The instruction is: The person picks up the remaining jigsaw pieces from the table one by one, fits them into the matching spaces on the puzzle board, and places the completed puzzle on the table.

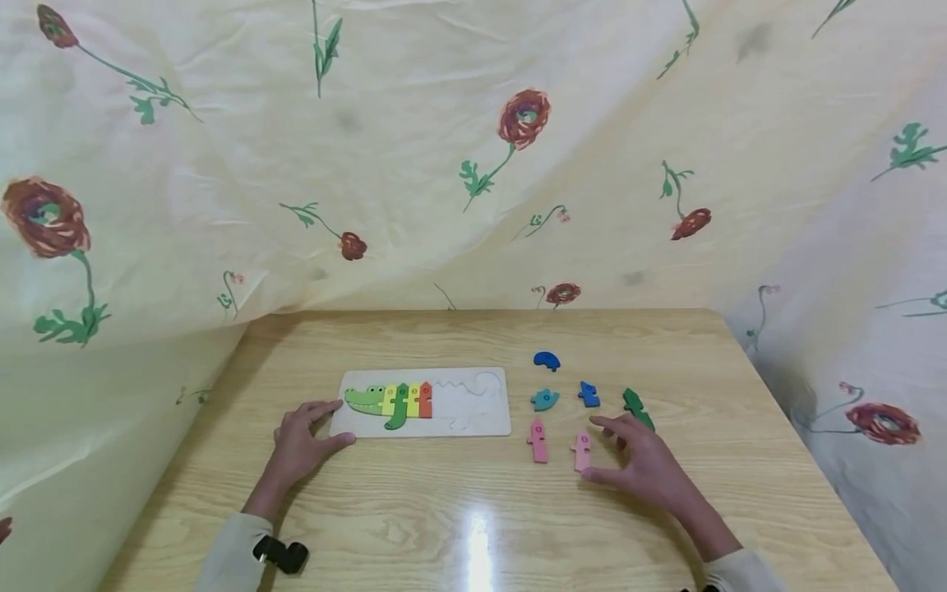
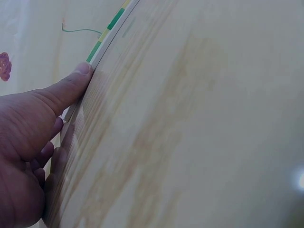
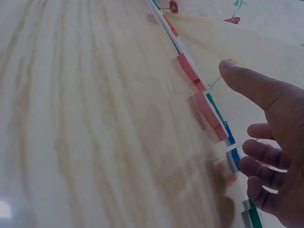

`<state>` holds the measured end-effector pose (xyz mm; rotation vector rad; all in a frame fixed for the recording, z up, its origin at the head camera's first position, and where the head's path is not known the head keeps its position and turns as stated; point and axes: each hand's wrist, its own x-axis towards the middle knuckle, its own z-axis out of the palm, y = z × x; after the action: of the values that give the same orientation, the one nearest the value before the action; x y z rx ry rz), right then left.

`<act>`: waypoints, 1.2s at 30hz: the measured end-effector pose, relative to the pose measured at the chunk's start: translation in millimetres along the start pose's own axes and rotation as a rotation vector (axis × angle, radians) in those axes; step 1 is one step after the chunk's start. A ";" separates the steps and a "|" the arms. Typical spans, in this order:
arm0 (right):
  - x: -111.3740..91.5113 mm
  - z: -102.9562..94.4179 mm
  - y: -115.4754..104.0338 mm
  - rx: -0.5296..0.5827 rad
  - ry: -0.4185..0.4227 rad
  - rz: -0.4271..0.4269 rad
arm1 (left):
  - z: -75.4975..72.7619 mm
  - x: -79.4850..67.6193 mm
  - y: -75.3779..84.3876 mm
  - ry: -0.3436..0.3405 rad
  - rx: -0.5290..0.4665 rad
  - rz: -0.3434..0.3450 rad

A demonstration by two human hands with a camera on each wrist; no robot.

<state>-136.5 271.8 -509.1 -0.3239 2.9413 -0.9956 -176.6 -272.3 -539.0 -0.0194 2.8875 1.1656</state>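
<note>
A pale puzzle board [image 1: 469, 407] lies left of the table's middle. In its left part sits a crocodile's head [image 1: 365, 400], followed by yellow, green and orange body pieces; the right part shows bare outlines. My left hand [image 1: 299, 444] touches the board's lower left corner, thumb along the near edge and fingers at the left side. My right hand [image 1: 644, 464] reaches over a light pink puzzle piece [image 1: 582, 450], thumb and forefinger spread around it. In the right wrist view, a gap shows between the thumb [image 3: 247, 83] and the fingers, with nothing held there.
A darker pink piece [image 1: 539, 442] lies between the board and my right hand. Behind are a teal piece [image 1: 545, 400], a curved blue piece [image 1: 547, 361] and a small blue one [image 1: 588, 394]. A green piece [image 1: 637, 407] lies beyond my right hand. Floral cloth [image 1: 444, 164] hangs behind the table.
</note>
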 end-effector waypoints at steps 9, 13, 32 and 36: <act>3.2 8.2 2.4 -0.033 -0.013 -0.007 | -0.7 0.4 -0.9 0.002 0.004 0.001; 4.0 8.1 0.5 -0.037 -0.030 0.006 | -0.2 1.1 -1.2 0.001 0.000 -0.007; 4.8 6.8 -6.0 -0.043 -0.092 0.029 | 0.4 1.6 -1.1 -0.006 -0.009 -0.010; 5.4 7.6 -5.8 -0.047 -0.083 0.018 | 0.6 1.8 -1.2 0.002 -0.001 -0.010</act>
<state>-140.0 261.7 -511.5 -0.3310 2.8908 -0.8899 -178.4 -272.8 -540.3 -0.0354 2.8852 1.1657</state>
